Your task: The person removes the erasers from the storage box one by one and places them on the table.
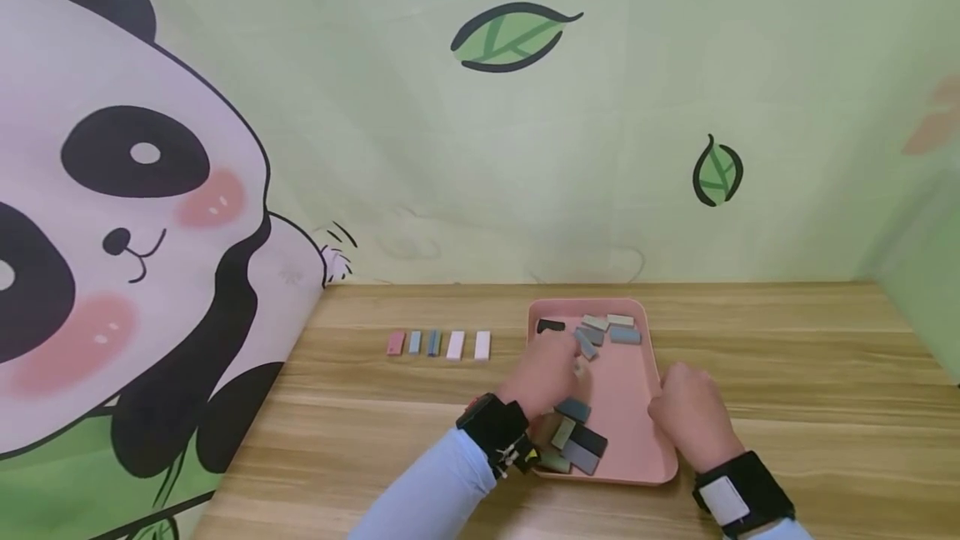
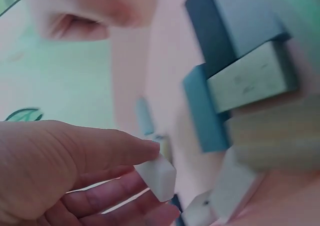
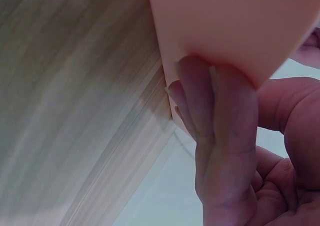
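My left hand (image 1: pixel 546 369) is over the left side of a pink tray (image 1: pixel 626 423). In the left wrist view its thumb and fingers pinch a small white block (image 2: pixel 161 178). Grey, black, blue and pale blocks lie in the tray, with a dark blue block (image 1: pixel 573 409) and a black block (image 1: pixel 588 439) heaped near the front left. At the tray's right side, my right hand (image 1: pixel 693 415) grips the rim. In the right wrist view, its fingers (image 3: pixel 227 131) lie along the outer wall, the thumb on the rim's other side.
On the wooden table (image 1: pixel 360 423), left of the tray, stands a row of blocks: a red block (image 1: pixel 396 343), two blue ones and two white ones. A green cloth backdrop (image 1: pixel 420 148) with a panda picture rises behind the table. More blocks, including a blue-grey block (image 1: pixel 625 335), lie at the tray's far end.
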The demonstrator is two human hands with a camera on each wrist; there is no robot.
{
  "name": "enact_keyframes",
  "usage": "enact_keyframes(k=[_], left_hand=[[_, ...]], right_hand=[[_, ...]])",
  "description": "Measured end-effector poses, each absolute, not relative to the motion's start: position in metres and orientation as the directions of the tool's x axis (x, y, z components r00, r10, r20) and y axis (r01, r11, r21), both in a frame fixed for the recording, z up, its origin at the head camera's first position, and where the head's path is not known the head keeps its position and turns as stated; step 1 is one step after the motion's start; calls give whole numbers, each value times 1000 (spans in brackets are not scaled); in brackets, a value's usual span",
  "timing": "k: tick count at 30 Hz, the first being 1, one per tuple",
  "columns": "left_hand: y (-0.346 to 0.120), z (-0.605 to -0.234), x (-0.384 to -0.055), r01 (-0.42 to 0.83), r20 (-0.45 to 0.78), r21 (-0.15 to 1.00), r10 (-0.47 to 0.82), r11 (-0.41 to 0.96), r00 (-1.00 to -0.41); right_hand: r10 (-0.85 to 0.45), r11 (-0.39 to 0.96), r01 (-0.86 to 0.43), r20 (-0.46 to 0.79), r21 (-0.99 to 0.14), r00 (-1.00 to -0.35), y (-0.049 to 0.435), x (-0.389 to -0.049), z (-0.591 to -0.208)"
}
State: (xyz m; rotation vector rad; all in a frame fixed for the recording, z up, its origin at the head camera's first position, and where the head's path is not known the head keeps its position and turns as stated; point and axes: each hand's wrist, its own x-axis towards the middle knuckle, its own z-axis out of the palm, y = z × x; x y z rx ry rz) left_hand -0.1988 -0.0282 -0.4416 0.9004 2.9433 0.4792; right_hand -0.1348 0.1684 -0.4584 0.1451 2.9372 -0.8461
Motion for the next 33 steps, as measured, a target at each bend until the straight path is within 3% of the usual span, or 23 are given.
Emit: enact_keyframes(k=[6, 14, 24, 33], left_hand=[[-53, -415, -201, 427, 66, 493, 457, 758, -887], [-115, -396, -210, 249, 122, 582, 219, 774, -968], [-203, -410, -214, 104, 217, 665, -57, 739, -975], [-255, -433, -205, -112, 106, 656, -238, 746, -965]], right_hand=[[63, 843, 114, -115, -525, -991, 167, -134, -457], [65, 843, 110, -103, -527, -993, 166, -135, -461], [47, 848, 97, -108, -520, -993, 168, -132, -459], [33, 863, 74, -91, -500, -995, 167, -132, -457]])
